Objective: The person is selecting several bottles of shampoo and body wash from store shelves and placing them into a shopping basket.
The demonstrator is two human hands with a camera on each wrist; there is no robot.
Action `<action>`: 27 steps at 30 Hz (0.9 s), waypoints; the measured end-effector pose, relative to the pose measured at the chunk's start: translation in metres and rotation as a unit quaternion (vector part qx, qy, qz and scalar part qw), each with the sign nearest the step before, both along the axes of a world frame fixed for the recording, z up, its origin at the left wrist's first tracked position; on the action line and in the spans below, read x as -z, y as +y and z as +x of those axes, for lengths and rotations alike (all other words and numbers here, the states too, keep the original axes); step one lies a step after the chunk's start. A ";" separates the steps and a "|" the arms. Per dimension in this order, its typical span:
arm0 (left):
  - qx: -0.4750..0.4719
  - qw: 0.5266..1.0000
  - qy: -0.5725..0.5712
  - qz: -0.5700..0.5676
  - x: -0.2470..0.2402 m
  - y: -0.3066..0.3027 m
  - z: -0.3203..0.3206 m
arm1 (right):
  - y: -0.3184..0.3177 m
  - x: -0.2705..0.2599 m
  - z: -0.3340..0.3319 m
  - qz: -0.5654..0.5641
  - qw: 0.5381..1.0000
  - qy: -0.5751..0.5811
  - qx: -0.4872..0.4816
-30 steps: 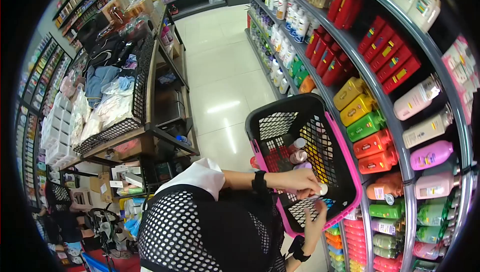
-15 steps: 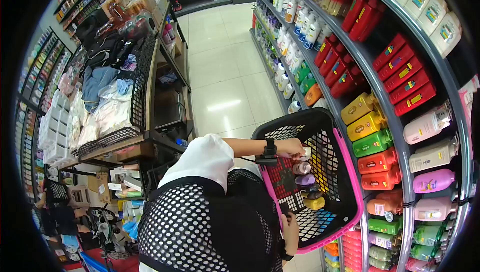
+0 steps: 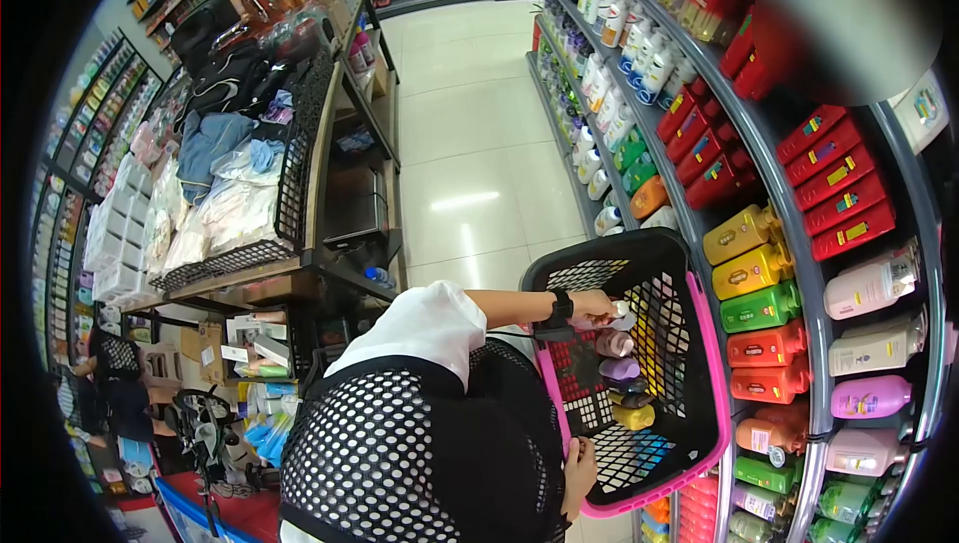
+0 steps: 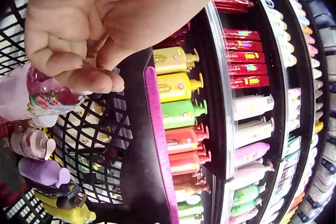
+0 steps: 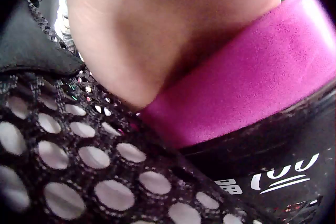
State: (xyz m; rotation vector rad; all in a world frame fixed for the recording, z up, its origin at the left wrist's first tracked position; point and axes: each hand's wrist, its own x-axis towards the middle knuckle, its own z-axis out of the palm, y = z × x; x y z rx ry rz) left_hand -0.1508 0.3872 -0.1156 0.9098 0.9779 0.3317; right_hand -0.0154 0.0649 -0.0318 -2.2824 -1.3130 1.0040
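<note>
My left hand (image 3: 596, 307) reaches into a black shopping basket (image 3: 707, 383) with a pink rim. Its curled fingers grip a pink bottle with a flower print (image 4: 50, 95) near the cap end. In the basket, a row runs on from that bottle: a pale pink bottle (image 3: 613, 344), a purple bottle (image 3: 619, 369), a dark one partly hidden, and a yellow bottle (image 3: 633, 416). My right hand (image 3: 579, 471) holds the basket's near side, its palm against the pink rim (image 5: 231, 87) in the right wrist view.
Shelves of shampoo bottles (image 3: 759, 273) stand close along the basket's right side. On the left is a wooden display table (image 3: 318, 233) with bagged clothes in a black crate (image 3: 290, 198). A tiled aisle (image 3: 465, 158) runs ahead. A blurred grey shape (image 3: 849, 23) covers the upper right shelves.
Both hands were together inside the basket near its front. My left hand moved to the far end of the bottle row, while my right hand drew back to the rim. The view shifted slightly.
</note>
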 end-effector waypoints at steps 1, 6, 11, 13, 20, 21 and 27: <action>-0.008 1.000 -0.001 -0.017 0.005 -0.002 0.000 | 0.001 -0.005 0.000 -0.004 1.000 0.004 -0.001; 0.014 0.998 0.028 -0.050 0.048 0.000 -0.008 | 0.003 -0.004 0.003 0.000 0.999 0.037 -0.007; -0.006 0.996 0.050 -0.077 0.034 0.001 -0.017 | 0.002 -0.005 -0.001 0.009 0.999 0.049 0.005; -0.017 0.995 0.034 -0.087 0.041 0.002 -0.018 | 0.001 -0.005 -0.002 0.020 0.999 0.033 -0.001; -0.043 0.992 0.019 -0.117 0.050 0.010 -0.021 | 0.002 -0.001 -0.002 0.020 0.999 0.034 0.001; -0.028 0.994 0.025 -0.102 0.054 0.012 -0.021 | 0.002 -0.003 -0.003 0.022 0.999 0.038 0.004; 0.029 0.991 -0.007 -0.133 0.094 0.038 -0.004 | 0.008 -0.005 -0.011 0.040 0.998 0.009 0.045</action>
